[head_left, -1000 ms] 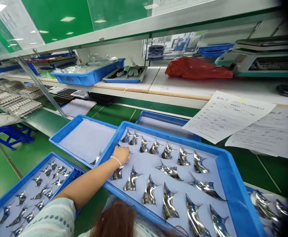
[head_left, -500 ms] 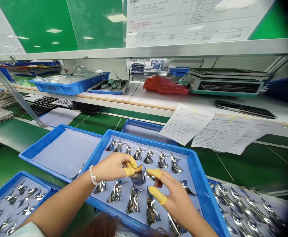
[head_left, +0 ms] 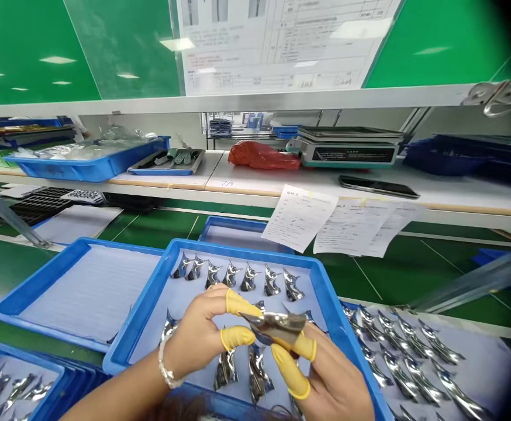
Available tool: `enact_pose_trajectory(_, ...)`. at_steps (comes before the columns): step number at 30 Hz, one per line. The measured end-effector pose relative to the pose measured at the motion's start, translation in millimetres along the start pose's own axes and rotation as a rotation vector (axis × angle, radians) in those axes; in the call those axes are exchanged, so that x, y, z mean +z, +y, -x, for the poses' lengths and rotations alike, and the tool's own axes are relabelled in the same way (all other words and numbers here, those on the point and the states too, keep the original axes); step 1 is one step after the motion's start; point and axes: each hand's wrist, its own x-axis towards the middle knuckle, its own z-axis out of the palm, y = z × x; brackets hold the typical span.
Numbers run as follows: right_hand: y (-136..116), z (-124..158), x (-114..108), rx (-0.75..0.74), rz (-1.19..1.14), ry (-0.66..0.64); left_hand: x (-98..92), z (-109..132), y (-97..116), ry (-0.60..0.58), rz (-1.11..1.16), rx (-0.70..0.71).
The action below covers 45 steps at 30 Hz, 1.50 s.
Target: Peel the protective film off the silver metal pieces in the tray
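Note:
A shiny curved metal part [head_left: 277, 327] with a pointed end is held above the blue tray [head_left: 124, 345]. My right hand [head_left: 325, 368] grips its right end, with yellow finger cots on the fingertips. My left hand [head_left: 203, 327], also in yellow finger cots and with a white bracelet at the wrist, has its thumb and forefinger closed about the part's left tip. Under my hands, rows of similar metal parts [head_left: 249, 276] stand on the tray's pale lining; some are hidden by the hands.
At the left lies another lined blue tray [head_left: 93, 286], and a lower tray [head_left: 23, 374] bears more metal parts. Several longer metal pieces [head_left: 404, 374] lie at the right. The shelf behind carries a scale [head_left: 347, 149], a phone [head_left: 378, 187], a red bag [head_left: 262, 155] and hanging papers [head_left: 299, 216].
The metal part has turned from upright to nearly level and come closer to the camera. My right hand has moved onto its right end. The view has swung to the right.

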Motion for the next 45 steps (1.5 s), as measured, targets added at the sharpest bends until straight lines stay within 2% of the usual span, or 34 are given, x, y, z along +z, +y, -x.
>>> enact_pose_trajectory(3,-3,4,-3,-0.099,0.074,0.009,3.7,0,6,0.007,-0.042,0.094)
enact_pose_trajectory(6,-5,4,-2,-0.124,0.076,0.011,3.7,1,9,0.005,-0.068,0.134)
enact_pose_trajectory(9,-8,1,2,-0.067,0.021,0.008,2.1,4,9,-0.003,-0.118,0.151)
enact_pose_trajectory(12,-11,-4,8,0.066,-0.098,0.004,-0.8,7,9,0.002,-0.168,0.137)
enact_pose_trajectory(15,-11,-7,15,0.248,-0.259,-0.030,-5.0,10,8,0.000,-0.162,0.037)
enact_pose_trajectory(17,-8,-7,19,0.350,-0.410,-0.086,-8.2,11,5,-0.009,-0.078,-0.097)
enact_pose_trajectory(20,2,-5,26,0.416,-0.640,-0.174,-12.0,12,-1,0.007,0.189,-0.341)
enact_pose_trajectory(22,9,-3,31,0.440,-0.768,-0.244,-13.5,12,-5,0.023,0.383,-0.446)
enact_pose_trajectory(25,11,-2,37,0.458,-0.935,-0.332,-15.1,8,-5,0.055,0.547,-0.484)
enact_pose_trajectory(29,0,-7,38,0.479,-1.057,-0.334,-16.4,2,0,0.114,0.630,-0.490)
enact_pose_trajectory(33,-14,-10,32,0.536,-1.178,-0.342,-10.8,1,0,0.120,0.777,-0.581)
enact_pose_trajectory(40,-18,-5,28,0.608,-1.165,-0.285,8.3,7,-13,0.099,0.935,-0.705)
enact_pose_trajectory(45,-6,1,38,0.786,-1.260,-0.191,7.9,8,-21,0.152,0.982,-0.757)
